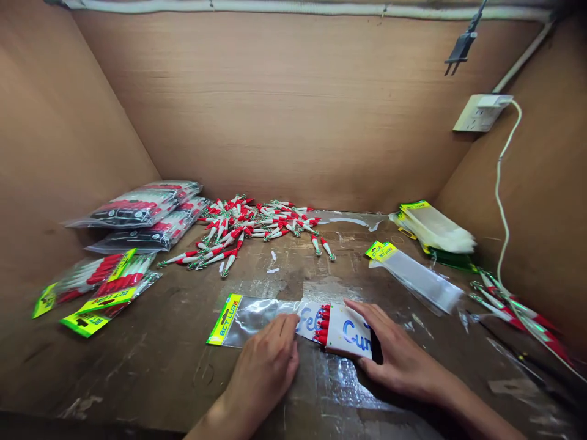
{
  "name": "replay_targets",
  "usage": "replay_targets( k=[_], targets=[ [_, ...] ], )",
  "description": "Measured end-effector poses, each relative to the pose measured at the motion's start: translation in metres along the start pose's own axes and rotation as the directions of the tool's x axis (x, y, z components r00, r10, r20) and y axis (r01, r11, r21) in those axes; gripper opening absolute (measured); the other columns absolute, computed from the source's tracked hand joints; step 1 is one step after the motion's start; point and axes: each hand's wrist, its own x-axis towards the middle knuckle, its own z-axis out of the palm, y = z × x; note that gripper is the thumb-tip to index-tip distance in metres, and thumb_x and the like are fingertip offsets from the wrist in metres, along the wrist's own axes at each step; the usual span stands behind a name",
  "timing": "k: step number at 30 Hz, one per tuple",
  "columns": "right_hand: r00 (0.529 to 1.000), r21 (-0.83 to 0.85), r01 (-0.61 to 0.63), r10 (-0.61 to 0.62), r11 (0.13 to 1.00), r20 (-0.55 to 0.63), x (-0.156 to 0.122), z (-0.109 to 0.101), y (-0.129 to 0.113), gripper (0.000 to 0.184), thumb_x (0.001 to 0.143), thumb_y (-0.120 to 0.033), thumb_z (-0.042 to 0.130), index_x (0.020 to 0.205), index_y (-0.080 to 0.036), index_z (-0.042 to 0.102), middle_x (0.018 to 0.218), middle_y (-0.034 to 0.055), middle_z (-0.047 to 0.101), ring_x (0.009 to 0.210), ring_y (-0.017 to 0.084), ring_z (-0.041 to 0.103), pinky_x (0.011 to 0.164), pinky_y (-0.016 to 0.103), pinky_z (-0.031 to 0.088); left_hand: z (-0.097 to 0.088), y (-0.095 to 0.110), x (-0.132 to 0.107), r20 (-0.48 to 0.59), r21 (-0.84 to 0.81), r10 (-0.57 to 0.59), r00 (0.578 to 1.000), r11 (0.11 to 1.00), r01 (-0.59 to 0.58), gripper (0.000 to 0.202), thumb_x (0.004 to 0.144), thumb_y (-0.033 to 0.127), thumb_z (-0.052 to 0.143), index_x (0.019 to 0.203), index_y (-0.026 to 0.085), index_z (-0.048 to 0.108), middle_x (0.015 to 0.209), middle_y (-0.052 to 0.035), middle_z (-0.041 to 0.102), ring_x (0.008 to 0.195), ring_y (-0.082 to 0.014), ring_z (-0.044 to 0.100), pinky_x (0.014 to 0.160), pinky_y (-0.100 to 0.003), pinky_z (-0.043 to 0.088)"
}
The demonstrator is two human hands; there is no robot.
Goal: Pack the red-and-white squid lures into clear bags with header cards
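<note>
A clear plastic bag (263, 308) with a yellow-green header lies flat on the table at front centre. My left hand (268, 357) is closed over its right-hand end, with the fingertips partly hidden. Several red tips of fishing lures (323, 324) stick out of the left side of a white card holder (343, 330) with blue handwriting. My right hand (397, 348) grips that holder from the right, thumb below and fingers above. The red tips point toward the bag and rest on a white lettered flap near its mouth.
A pile of loose red-and-white lures (247, 226) lies at the back. Filled packs (147, 214) are stacked at the left, with smaller filled bags (105, 293) before them. Flat bags (417, 275) lie at the right, near more lures (518, 311) and a white cable (499, 201).
</note>
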Motion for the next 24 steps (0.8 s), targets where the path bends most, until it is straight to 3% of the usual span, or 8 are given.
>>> replay_targets(
  k=[6, 12, 19, 24],
  targets=[
    [0.998, 0.050, 0.003, -0.006, 0.999, 0.063, -0.009, -0.003, 0.002, 0.091, 0.070, -0.018, 0.062, 0.154, -0.029, 0.029, 0.155, 0.0072, 0.039, 0.141, 0.034, 0.036, 0.117, 0.052, 0.029, 0.023, 0.004, -0.010, -0.229, -0.113, -0.107, 0.968, 0.990, 0.083, 0.015, 0.097, 0.023, 0.047, 0.108, 0.027, 0.056, 0.118, -0.0073, 0.069, 0.114, -0.0270, 0.064, 0.094, -0.046, 0.056],
    [0.996, 0.096, -0.013, 0.004, 0.995, 0.094, -0.009, -0.007, -0.002, 0.094, 0.068, -0.017, 0.062, 0.155, -0.030, 0.027, 0.155, 0.0070, 0.038, 0.141, 0.033, 0.036, 0.117, 0.051, 0.030, 0.016, 0.012, -0.018, -0.244, -0.269, -0.074, 0.967, 0.963, 0.007, 0.018, 0.099, 0.019, 0.044, 0.101, 0.025, 0.061, 0.115, -0.0057, 0.070, 0.109, -0.0233, 0.067, 0.093, -0.042, 0.059],
    [0.997, 0.062, -0.045, 0.041, 0.997, 0.058, -0.006, 0.003, 0.002, 0.096, 0.069, -0.018, 0.062, 0.156, -0.029, 0.022, 0.155, 0.0095, 0.038, 0.142, 0.035, 0.035, 0.117, 0.054, 0.029, 0.023, 0.013, -0.029, -0.289, -0.221, -0.009, 0.957, 0.974, -0.057, 0.025, 0.097, 0.017, 0.048, 0.115, 0.027, 0.062, 0.131, -0.0054, 0.065, 0.120, -0.0250, 0.063, 0.100, -0.044, 0.057],
    [0.997, 0.063, -0.067, 0.064, 0.996, 0.045, -0.006, 0.005, 0.003, 0.095, 0.071, -0.017, 0.061, 0.156, -0.031, 0.022, 0.154, 0.0078, 0.038, 0.141, 0.032, 0.036, 0.117, 0.051, 0.030, 0.028, 0.012, -0.032, -0.287, -0.205, -0.065, 0.956, 0.979, 0.005, 0.029, 0.096, 0.016, 0.047, 0.117, 0.027, 0.064, 0.135, -0.0054, 0.062, 0.126, -0.0263, 0.058, 0.104, -0.045, 0.054]
  ],
)
